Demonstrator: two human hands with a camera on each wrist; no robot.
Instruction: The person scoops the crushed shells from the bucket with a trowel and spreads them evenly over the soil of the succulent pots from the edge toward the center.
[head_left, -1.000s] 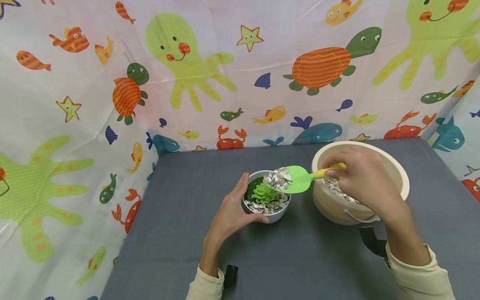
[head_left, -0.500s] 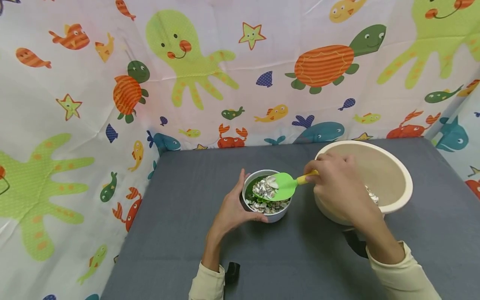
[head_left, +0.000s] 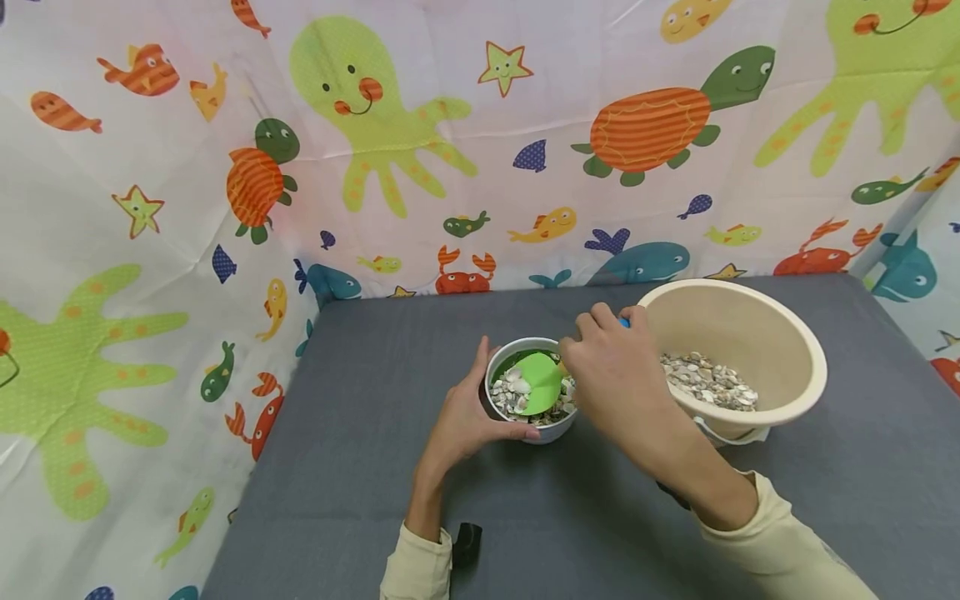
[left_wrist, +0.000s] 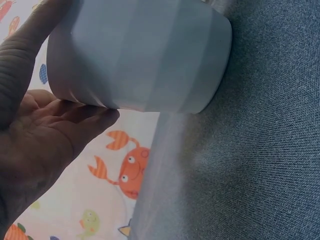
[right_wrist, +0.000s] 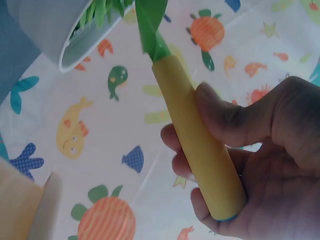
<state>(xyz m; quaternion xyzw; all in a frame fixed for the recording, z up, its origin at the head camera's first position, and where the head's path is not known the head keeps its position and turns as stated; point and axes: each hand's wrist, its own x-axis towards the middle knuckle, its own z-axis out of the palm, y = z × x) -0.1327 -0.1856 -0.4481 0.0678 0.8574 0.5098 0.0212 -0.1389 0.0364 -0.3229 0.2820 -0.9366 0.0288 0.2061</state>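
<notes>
My left hand [head_left: 470, 417] grips a small white flowerpot [left_wrist: 142, 55] by its side, thumb at the near side and fingers round the far side. In the pot lie shell pieces [head_left: 512, 396], and a green succulent is mostly hidden under the scoop in the head view; green leaves [right_wrist: 102, 11] show in the right wrist view. My right hand [head_left: 626, 387] holds a toy shovel by its yellow handle [right_wrist: 200, 145], fingers curled round it. The green blade [head_left: 542, 383] is tipped down over the pot, right above the shells.
A cream bucket [head_left: 802, 350] with shell pieces [head_left: 708, 382] in its bottom stands to the right of the pot, partly behind my right forearm. Grey cloth [head_left: 360, 467] covers the table. A curtain [head_left: 420, 250] printed with sea animals hangs behind and at the left.
My right hand has moved left from over the bucket to the pot and tilted the shovel, and its shells have slid into the pot. The left hand stays on the pot.
</notes>
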